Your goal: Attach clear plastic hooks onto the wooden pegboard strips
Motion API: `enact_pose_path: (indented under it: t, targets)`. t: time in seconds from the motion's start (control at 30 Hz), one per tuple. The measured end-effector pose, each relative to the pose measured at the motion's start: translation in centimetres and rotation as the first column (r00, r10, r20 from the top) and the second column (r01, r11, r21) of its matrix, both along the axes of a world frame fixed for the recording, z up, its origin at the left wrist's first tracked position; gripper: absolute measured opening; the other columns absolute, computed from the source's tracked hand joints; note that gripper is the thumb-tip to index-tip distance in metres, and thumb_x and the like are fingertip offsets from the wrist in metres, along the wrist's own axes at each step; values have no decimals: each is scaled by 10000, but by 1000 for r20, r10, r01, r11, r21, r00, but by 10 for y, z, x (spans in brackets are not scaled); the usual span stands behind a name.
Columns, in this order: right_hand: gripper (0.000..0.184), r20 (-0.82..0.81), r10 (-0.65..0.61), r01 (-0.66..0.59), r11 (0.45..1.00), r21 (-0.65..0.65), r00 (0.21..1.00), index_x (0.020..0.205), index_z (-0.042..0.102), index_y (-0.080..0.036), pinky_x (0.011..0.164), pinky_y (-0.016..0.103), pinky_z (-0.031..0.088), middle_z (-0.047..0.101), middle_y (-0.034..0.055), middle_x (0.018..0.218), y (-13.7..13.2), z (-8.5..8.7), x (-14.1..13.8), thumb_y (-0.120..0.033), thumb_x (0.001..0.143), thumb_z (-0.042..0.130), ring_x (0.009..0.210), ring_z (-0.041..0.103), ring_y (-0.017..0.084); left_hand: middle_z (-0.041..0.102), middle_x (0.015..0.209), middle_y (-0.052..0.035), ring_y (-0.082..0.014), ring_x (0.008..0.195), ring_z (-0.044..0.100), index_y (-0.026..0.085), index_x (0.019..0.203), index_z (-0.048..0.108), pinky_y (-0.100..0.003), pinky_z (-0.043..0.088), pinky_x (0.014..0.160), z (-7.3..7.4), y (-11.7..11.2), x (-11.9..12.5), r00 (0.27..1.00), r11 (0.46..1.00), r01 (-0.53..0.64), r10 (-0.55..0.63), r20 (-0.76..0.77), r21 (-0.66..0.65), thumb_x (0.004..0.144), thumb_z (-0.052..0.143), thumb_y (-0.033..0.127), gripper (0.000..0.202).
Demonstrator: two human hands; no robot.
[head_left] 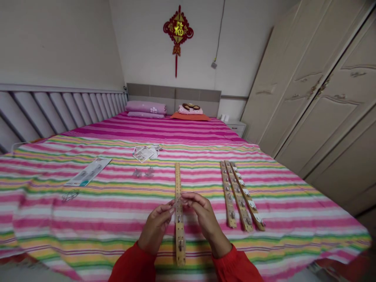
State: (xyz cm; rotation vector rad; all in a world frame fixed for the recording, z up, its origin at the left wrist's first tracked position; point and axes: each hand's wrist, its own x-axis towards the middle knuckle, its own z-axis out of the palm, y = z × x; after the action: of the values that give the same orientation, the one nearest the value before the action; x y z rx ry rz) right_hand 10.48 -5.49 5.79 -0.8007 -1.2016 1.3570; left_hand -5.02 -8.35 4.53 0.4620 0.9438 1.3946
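A narrow wooden strip with rows of holes (pixel 178 184) lies lengthwise in front of me. Small metal hooks (pixel 180 244) sit on its near part. Above its middle, my left hand (pixel 155 227) pinches a small clear piece (pixel 176 204) between thumb and fingers. From the other side, the fingertips of my right hand (pixel 207 219) are closed at the same piece; its exact shape is too small to make out. Both hands are close to the strip, and whether the piece touches it I cannot tell.
Three more strips with hooks, one wooden strip (pixel 227 196) among them, lie to the right. Small clear-backed pieces (pixel 149 172), flat packets (pixel 143 153), a long package (pixel 89 171) and a loose wire-like bundle (pixel 70 195) lie to the left on the striped bedsheet (pixel 117 243).
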Motion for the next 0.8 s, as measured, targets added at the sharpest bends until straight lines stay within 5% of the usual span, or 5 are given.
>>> enact_pose_path:
  t: [0.13,0.3,0.57,0.8]
  targets:
    - [199,-46,2,-4,999,-54,999,880,747,-216,733,308,488,722,32,821,0,-4,-2,-287,696,717,777,635,188,679,694,-2,-78,624,605,148,669,663,-154,469,565,0,1,2,991,988,85,-71,115,-127,506,845,120,246]
    - [248,-113,-14,-1,991,-136,993,816,737,-192,614,271,482,680,4,634,1,-10,-7,-351,635,793,593,601,139,668,683,7,-63,607,592,147,713,676,-142,449,544,3,2,2,992,981,104,-90,89,-163,548,828,128,225]
    - [251,-310,-105,1,948,-318,945,781,720,-138,515,201,466,669,9,575,4,-16,-6,-259,576,798,499,582,98,698,815,-16,-98,715,601,192,972,691,-176,437,608,6,-4,1,965,994,107,-104,-242,-3,581,803,409,461]
    - [270,-368,-116,-57,902,-428,923,793,704,-128,466,176,465,654,4,547,-1,-14,-6,-169,536,774,454,569,87,697,811,-49,-164,756,626,164,928,680,-287,504,736,-11,-1,-3,814,939,200,-1,-581,279,731,664,438,338]
